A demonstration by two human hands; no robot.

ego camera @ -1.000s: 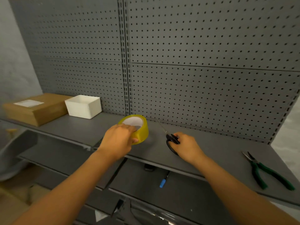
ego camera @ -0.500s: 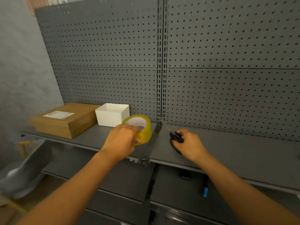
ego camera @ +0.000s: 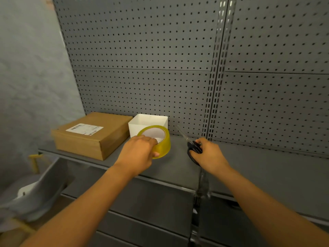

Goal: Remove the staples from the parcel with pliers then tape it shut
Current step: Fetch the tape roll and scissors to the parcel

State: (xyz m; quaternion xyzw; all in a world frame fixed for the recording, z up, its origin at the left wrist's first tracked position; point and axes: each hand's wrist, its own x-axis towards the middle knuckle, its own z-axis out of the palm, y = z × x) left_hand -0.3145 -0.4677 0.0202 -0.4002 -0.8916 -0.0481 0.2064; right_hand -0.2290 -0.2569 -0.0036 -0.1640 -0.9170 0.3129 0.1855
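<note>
The left hand (ego camera: 140,151) grips the tape roll (ego camera: 158,140); the parcel (ego camera: 92,134) lies just left, nearer it. The right hand (ego camera: 208,155) holds scissors (ego camera: 193,148).

Single head-worn view; faces forward and down, close over the shelf (ego camera: 178,168) and pegboard (ego camera: 142,68).

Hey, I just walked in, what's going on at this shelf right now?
A person is working at a grey shelf in front of a pegboard. Their left hand has a grip on a roll of yellow tape, and their right hand holds black-handled scissors, blades pointing toward the pegboard. The brown parcel sits closed to the left beside a white box, untouched at this moment. No tape is on the parcel that I can see.
</note>
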